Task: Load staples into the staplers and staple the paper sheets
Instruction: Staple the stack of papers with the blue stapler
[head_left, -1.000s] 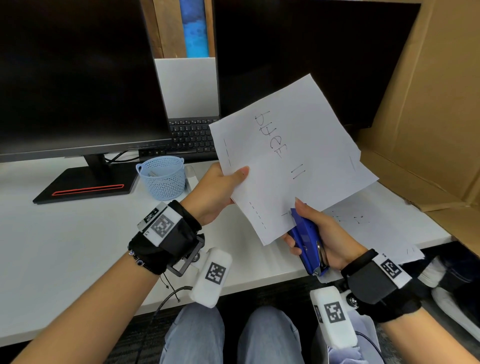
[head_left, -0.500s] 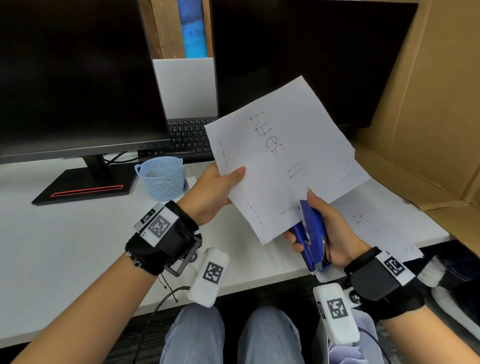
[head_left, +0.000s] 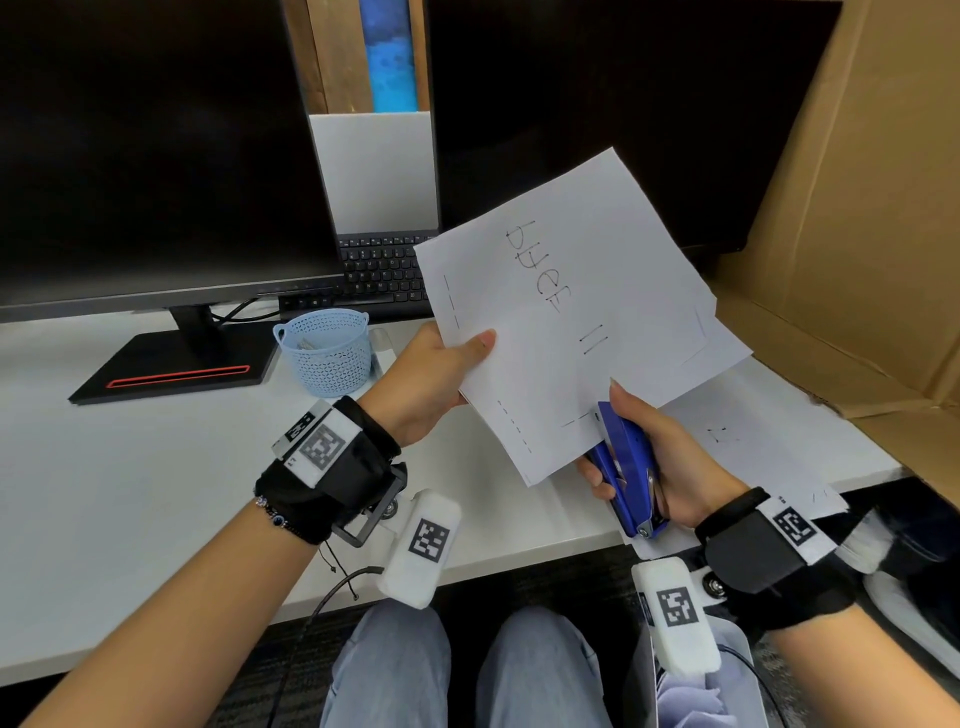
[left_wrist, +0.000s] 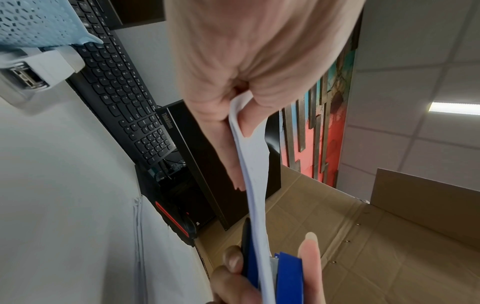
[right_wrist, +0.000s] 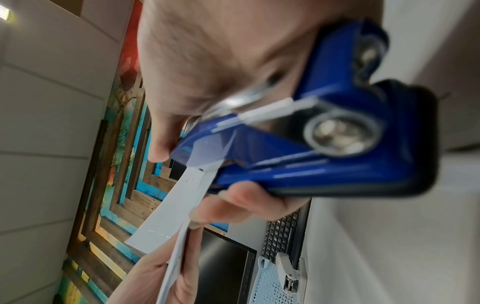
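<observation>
My left hand (head_left: 441, 371) pinches a stack of white paper sheets (head_left: 571, 306) by their left edge, thumb on top, and holds them up above the desk. My right hand (head_left: 644, 447) grips a blue stapler (head_left: 626, 465) whose mouth sits over the sheets' lower edge. The left wrist view shows the paper (left_wrist: 255, 197) running edge-on from my fingers down into the stapler (left_wrist: 288, 277). In the right wrist view the paper corner (right_wrist: 205, 164) lies between the stapler's (right_wrist: 311, 144) two arms.
A light blue mesh basket (head_left: 327, 343) stands on the white desk (head_left: 130, 493), with a white stapler (right_wrist: 288, 269) beside it. More paper (head_left: 727, 436) lies at the desk's right. Monitors, a black keyboard (head_left: 384, 270) and a cardboard box (head_left: 857, 234) ring the space.
The stapler has slid up along the sheets' lower edge and further onto the paper. My left hand has kept its hold, shifting the sheets slightly.
</observation>
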